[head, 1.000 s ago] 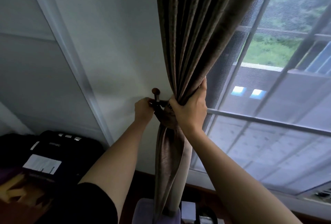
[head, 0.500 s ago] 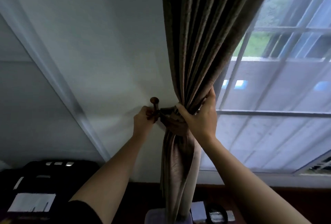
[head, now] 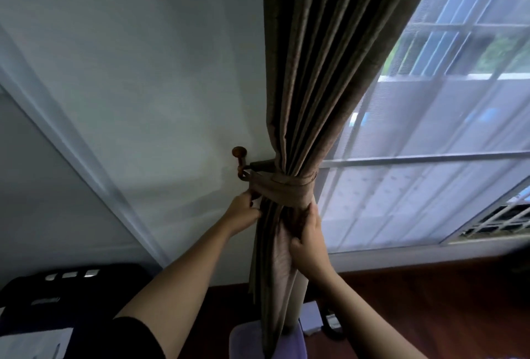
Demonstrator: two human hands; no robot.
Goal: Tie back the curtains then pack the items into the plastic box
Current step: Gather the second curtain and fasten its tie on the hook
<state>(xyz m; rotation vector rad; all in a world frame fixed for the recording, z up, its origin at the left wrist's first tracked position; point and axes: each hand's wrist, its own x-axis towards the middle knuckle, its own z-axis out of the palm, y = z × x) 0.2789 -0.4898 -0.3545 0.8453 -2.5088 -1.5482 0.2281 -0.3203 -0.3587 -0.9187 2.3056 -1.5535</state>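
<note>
We see the left grip (head: 242, 211) with its fingers curled, pinching the near edge of the curtain (head: 309, 72) right under the tieback band (head: 282, 188). The right grip (head: 308, 239) sits a little lower on the other side, its fingers wrapped around the gathered folds, thumb towards us. Both grips are clamped on the curtain cloth, close together, with the bunched folds between them.

Above the grips, the tieback band circles the brown curtain and draws it into a tight waist. The band's end runs left to a dark wooden hook (head: 240, 162) on the pale wall (head: 143, 72), and we see it looped over the hook's stem. The curtain fans out wide above the band and hangs narrow below it, with a pale lining (head: 301, 290) showing at its right side.

To the right, a window (head: 430, 158) lies behind a sheer white layer. Below is a reddish-brown floor (head: 430, 301). A black case (head: 57, 281) sits at lower left. A pale purple object (head: 243, 341) lies at the bottom edge behind the curtain's foot; we cannot tell what it is.
</note>
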